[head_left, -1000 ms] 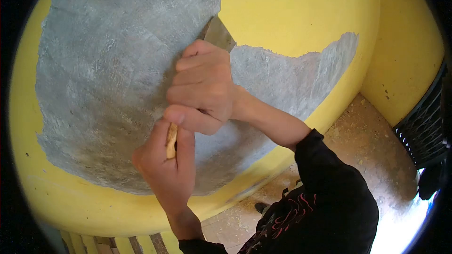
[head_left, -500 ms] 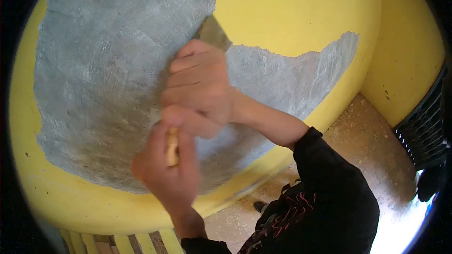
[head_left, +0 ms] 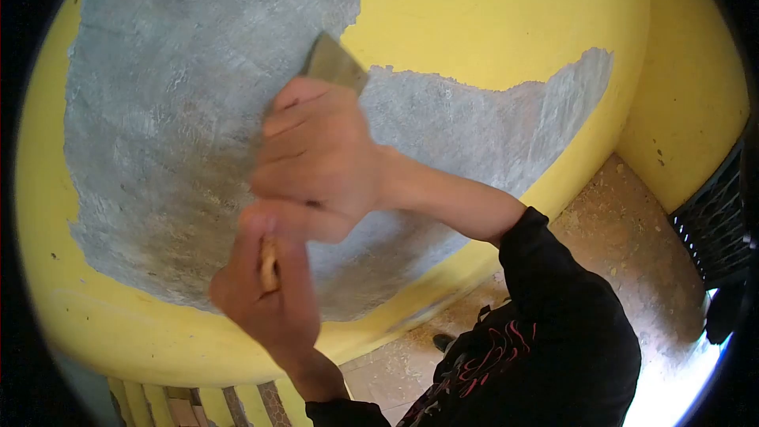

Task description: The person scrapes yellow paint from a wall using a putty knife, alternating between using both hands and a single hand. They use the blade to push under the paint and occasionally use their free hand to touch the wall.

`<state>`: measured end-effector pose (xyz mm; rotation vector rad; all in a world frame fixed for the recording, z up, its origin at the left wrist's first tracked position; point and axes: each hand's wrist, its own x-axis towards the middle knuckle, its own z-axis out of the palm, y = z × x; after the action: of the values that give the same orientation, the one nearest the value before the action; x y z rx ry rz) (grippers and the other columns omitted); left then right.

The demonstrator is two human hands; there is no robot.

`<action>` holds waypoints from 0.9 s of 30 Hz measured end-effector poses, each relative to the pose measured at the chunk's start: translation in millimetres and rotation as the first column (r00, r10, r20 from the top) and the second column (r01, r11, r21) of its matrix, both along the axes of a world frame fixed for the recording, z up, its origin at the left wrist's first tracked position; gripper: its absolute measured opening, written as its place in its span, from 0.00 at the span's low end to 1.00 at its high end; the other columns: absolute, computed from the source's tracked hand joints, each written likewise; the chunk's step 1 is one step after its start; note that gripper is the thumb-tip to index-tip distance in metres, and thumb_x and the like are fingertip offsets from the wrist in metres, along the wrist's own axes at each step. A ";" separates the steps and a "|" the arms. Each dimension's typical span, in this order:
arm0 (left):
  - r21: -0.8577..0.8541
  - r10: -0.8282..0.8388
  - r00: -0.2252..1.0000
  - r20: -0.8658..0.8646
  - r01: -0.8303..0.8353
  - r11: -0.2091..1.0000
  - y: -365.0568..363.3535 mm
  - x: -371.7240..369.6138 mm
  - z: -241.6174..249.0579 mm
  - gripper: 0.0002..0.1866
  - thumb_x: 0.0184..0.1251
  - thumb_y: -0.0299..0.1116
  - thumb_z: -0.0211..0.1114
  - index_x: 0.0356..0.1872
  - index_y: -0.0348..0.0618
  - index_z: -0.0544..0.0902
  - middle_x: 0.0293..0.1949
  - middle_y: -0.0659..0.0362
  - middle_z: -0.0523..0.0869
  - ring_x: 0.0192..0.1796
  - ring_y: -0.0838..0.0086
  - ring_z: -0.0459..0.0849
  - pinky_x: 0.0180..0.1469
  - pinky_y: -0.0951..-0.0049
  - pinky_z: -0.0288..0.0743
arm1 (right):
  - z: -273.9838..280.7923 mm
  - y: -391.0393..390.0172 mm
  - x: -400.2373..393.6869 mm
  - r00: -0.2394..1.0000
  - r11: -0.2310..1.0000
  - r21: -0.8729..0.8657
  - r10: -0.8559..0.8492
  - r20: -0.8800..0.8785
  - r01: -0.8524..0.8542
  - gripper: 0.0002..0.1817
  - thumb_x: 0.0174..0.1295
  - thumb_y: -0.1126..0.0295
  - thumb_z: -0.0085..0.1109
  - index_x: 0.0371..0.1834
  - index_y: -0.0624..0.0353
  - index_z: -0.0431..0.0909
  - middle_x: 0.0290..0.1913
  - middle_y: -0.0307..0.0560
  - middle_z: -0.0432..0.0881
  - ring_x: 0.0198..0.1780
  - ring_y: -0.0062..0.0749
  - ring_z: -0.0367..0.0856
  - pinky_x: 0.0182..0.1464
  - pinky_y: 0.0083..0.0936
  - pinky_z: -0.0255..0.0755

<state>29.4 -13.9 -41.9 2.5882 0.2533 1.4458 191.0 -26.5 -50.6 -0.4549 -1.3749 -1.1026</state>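
Observation:
A scraper (head_left: 335, 65) with a flat metal blade and a wooden handle lies against the wall. My right hand (head_left: 316, 154) is closed around it just behind the blade, hiding much of the handle. Lower down, my left hand (head_left: 269, 292) grips the handle's end, where some pale wood shows between thumb and fingers. The two hands touch. The blade's tip is by the ragged edge where yellow paint (head_left: 482, 16) meets the bare grey patch (head_left: 166, 126) of the wall.
Small scraps are scattered over the brown floor (head_left: 597, 225) at the right. A dark lattice object (head_left: 715, 213) stands by the right-hand yellow wall (head_left: 688, 71). Yellow slats (head_left: 225, 405) show at the bottom left. Bright light falls at the lower right.
Both hands and the scraper have shifted a little left. The blade has moved left and slightly away from the paint edge. The view has also shifted slightly.

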 end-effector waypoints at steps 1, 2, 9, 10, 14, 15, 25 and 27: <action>0.077 -0.012 1.000 0.018 0.010 0.997 -2.9 6.9 -0.3 0.06 0.63 0.27 0.62 0.37 0.34 0.81 0.16 0.57 0.73 0.17 0.79 0.68 0.21 0.76 0.62 | -0.3 -7.4 4.6 0.999 0.999 -0.046 -0.029 -0.029 0.028 0.23 0.55 0.57 0.59 0.05 0.48 0.64 0.09 0.35 0.62 0.14 0.32 0.63 0.26 0.28 0.56; 0.151 -0.024 0.999 0.035 0.018 0.988 -4.3 9.8 -1.1 0.07 0.64 0.26 0.61 0.37 0.33 0.81 0.16 0.58 0.72 0.18 0.82 0.67 0.21 0.77 0.61 | -0.2 -11.0 6.4 0.997 0.994 -0.095 -0.059 -0.054 0.054 0.24 0.55 0.55 0.61 0.04 0.47 0.66 0.08 0.36 0.65 0.14 0.33 0.65 0.26 0.29 0.57; -0.128 0.034 0.997 -0.068 -0.043 0.991 8.9 -15.0 14.9 0.10 0.66 0.30 0.58 0.35 0.31 0.80 0.19 0.65 0.71 0.25 0.83 0.63 0.25 0.76 0.55 | 4.1 12.8 -14.8 0.996 0.997 -0.061 -0.059 -0.071 0.055 0.22 0.54 0.59 0.60 0.06 0.49 0.64 0.10 0.34 0.63 0.13 0.31 0.61 0.25 0.26 0.55; -0.041 0.023 0.999 -0.032 -0.025 0.999 7.8 -9.4 13.5 0.10 0.65 0.30 0.60 0.36 0.30 0.81 0.17 0.62 0.71 0.22 0.83 0.64 0.23 0.76 0.58 | 3.7 11.5 -11.2 0.994 0.999 -0.024 -0.039 -0.101 0.037 0.22 0.54 0.59 0.60 0.06 0.49 0.65 0.10 0.34 0.63 0.13 0.31 0.61 0.25 0.26 0.55; 0.035 -0.001 1.000 -0.020 0.001 0.999 16.4 -3.9 19.5 0.11 0.62 0.29 0.62 0.39 0.30 0.82 0.15 0.58 0.72 0.20 0.83 0.66 0.22 0.77 0.61 | 8.3 16.9 -11.3 0.985 0.996 0.001 -0.084 -0.150 0.085 0.20 0.54 0.61 0.59 0.07 0.49 0.68 0.10 0.34 0.64 0.14 0.31 0.62 0.25 0.27 0.55; 0.030 0.002 1.000 -0.015 -0.002 1.000 18.7 -7.4 18.2 0.11 0.62 0.29 0.62 0.39 0.30 0.82 0.15 0.58 0.72 0.20 0.83 0.66 0.22 0.77 0.61 | 6.4 16.2 -11.9 0.986 0.997 -0.004 -0.082 -0.144 0.082 0.20 0.54 0.61 0.59 0.07 0.49 0.68 0.10 0.34 0.64 0.14 0.31 0.62 0.25 0.27 0.55; 0.031 -0.036 0.995 -0.096 0.039 0.999 28.1 -13.1 26.5 0.10 0.61 0.27 0.63 0.40 0.29 0.82 0.15 0.59 0.72 0.20 0.83 0.67 0.22 0.77 0.62 | 7.7 16.4 -14.4 0.973 0.990 -0.022 -0.139 -0.184 0.137 0.25 0.56 0.55 0.59 0.03 0.47 0.66 0.07 0.37 0.65 0.13 0.34 0.64 0.25 0.30 0.56; 0.026 -0.034 0.990 -0.139 0.038 0.999 25.5 -12.0 26.4 0.10 0.61 0.26 0.63 0.39 0.29 0.82 0.15 0.59 0.71 0.20 0.83 0.66 0.22 0.77 0.61 | 5.5 15.1 -12.5 0.973 0.986 -0.067 -0.163 -0.166 0.154 0.26 0.56 0.55 0.60 0.03 0.47 0.66 0.07 0.38 0.65 0.13 0.34 0.64 0.25 0.30 0.56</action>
<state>17.4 11.6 -15.5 2.7053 0.2036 1.2687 178.5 -11.4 -45.0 -0.6926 -1.2354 -1.1306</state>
